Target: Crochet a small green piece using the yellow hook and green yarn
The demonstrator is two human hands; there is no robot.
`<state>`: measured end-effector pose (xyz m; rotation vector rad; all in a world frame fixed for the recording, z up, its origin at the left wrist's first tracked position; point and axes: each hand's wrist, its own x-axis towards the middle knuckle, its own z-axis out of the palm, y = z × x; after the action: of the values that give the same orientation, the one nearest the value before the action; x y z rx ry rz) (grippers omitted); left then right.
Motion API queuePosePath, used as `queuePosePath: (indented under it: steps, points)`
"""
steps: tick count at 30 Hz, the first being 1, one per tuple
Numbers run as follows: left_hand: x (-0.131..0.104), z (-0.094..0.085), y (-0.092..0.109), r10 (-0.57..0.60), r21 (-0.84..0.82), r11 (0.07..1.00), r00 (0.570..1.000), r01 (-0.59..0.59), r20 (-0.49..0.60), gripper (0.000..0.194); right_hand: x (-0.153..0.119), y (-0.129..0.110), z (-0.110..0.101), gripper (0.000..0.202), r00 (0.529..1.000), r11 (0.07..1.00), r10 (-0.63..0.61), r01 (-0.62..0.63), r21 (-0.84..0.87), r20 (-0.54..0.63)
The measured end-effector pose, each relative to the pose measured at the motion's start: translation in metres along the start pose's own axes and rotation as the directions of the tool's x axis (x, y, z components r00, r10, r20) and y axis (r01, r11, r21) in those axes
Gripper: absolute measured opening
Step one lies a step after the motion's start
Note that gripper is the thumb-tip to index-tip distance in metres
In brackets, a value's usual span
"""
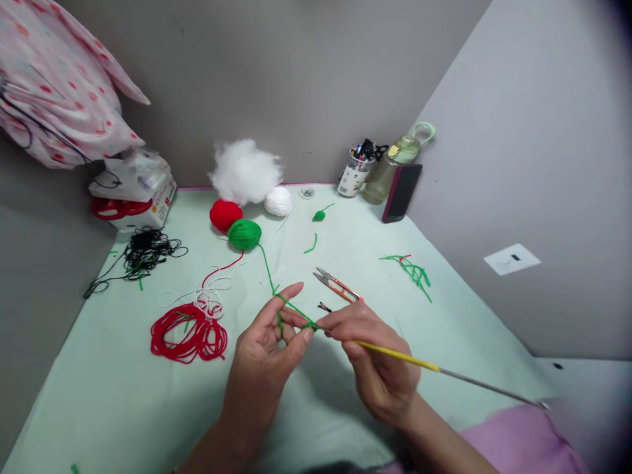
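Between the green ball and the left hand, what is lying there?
In the head view, a strand of green yarn runs from the green ball to the left hand.

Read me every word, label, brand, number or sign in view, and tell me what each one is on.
No text can be read for certain.
Pen holder: dark print on its white side, too small and blurred to read.
White box at the left: red marks on its side, too small and blurred to read.
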<state>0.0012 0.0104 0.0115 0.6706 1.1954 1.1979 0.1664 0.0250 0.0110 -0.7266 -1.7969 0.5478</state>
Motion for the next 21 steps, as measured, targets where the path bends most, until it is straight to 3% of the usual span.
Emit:
queuePosePath:
  steps: [5, 11, 15, 18, 21]
  points:
    - [-0.0031, 0.0024, -0.0034, -0.023, 0.063, 0.998, 0.999, 0.020, 0.045, 0.060, -0.0004, 0.0009, 0.0029, 0.021, 0.996, 0.988, -0.069, 0.076, -0.133, 0.056]
    - [-0.0018, 0.0019, -0.0009, -0.005, -0.002, 1.000, 0.998, 0.005, 0.068, 0.058, -0.0044, 0.0049, 0.0044, 0.020, 0.980, 0.978, 0.164, -0.147, 0.146, -0.112]
    - [0.0008, 0.0009, 0.0029, -0.062, -0.065, 0.995, 0.993, 0.069, 0.103, 0.061, -0.0050, 0.0083, 0.0051, 0.017, 0.937, 0.886, 0.334, -0.274, 0.373, -0.104]
    - [0.0008, 0.0012, 0.0040, -0.066, -0.081, 0.994, 0.994, 0.073, 0.088, 0.060, -0.0048, 0.0088, 0.0044, 0.017, 0.933, 0.872, 0.352, -0.297, 0.389, -0.076]
    - [-0.0006, 0.0010, 0.0024, -0.028, -0.048, 0.998, 0.999, 0.030, 0.037, 0.057, -0.0043, 0.0059, 0.0020, 0.017, 0.954, 0.923, 0.292, -0.262, 0.280, -0.068]
